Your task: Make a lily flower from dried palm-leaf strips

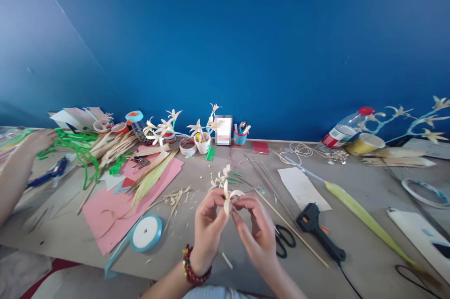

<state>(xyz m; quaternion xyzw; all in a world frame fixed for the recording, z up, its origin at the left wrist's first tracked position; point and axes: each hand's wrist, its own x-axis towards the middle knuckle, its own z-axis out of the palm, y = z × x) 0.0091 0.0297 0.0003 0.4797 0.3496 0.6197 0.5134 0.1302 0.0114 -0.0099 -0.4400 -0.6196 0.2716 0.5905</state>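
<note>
Between my hands, above the table's middle, is a small cream flower [228, 198] with long curled petals, like dried corn husk. My left hand [210, 224] pinches it from the left, thumb and fingers closed on a petal. My right hand [256, 228] grips it from the other side, fingertips closed on the petal base. Just beyond lie several finished-looking white flowers [222, 176] with green stems. Black scissors [285, 240] lie right of my right hand, partly hidden by it. A black glue gun [320, 231] rests farther right.
Pink paper [105, 217] and a blue ribbon roll [146, 233] lie left. Husk scraps [176, 198] are scattered nearby. Cups of flowers, a pen holder [240, 136] and a bottle [346, 128] line the blue wall. Another person's hand [39, 142] is by green stems [78, 142].
</note>
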